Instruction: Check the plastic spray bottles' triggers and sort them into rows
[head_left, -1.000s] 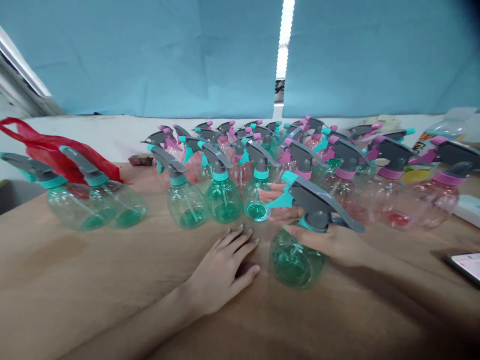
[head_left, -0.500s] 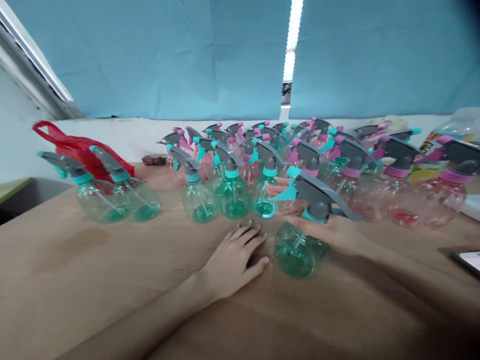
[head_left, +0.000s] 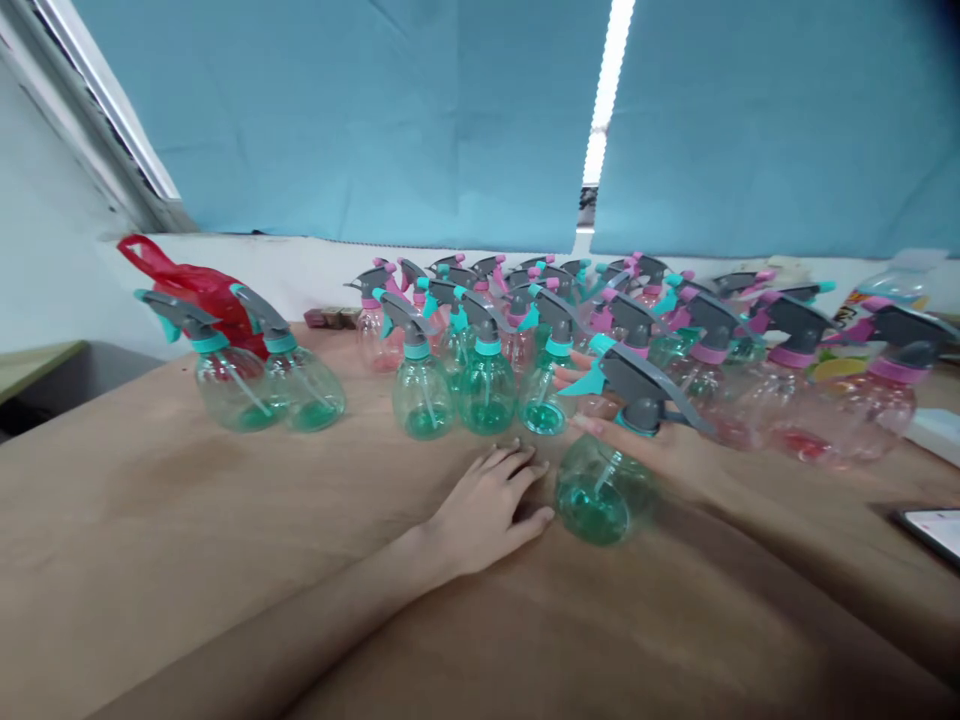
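Note:
Near the middle of the table, my right hand [head_left: 679,458] is closed round the neck of a clear green spray bottle [head_left: 596,505]. That bottle has a grey and turquoise trigger head, its nozzle pointing left, and it leans slightly. Part of the hand is hidden behind the neck. Palm down on the table, my left hand [head_left: 484,515] lies just left of this bottle, fingers spread and holding nothing. Behind my hands stand several more green spray bottles [head_left: 487,395], upright. Pink spray bottles [head_left: 840,415] stand at the right and further back.
Two green spray bottles [head_left: 307,395] stand apart at the left, before a red plastic bag [head_left: 206,290]. A phone [head_left: 934,525] lies at the right edge. A large labelled plastic bottle [head_left: 896,280] stands back right. Blue cloth [head_left: 375,120] hangs behind the wooden table [head_left: 187,560].
The view has turned slightly left, so most things appear a little further right. My right hand still holds the spray bottle, and my left hand still rests on the table.

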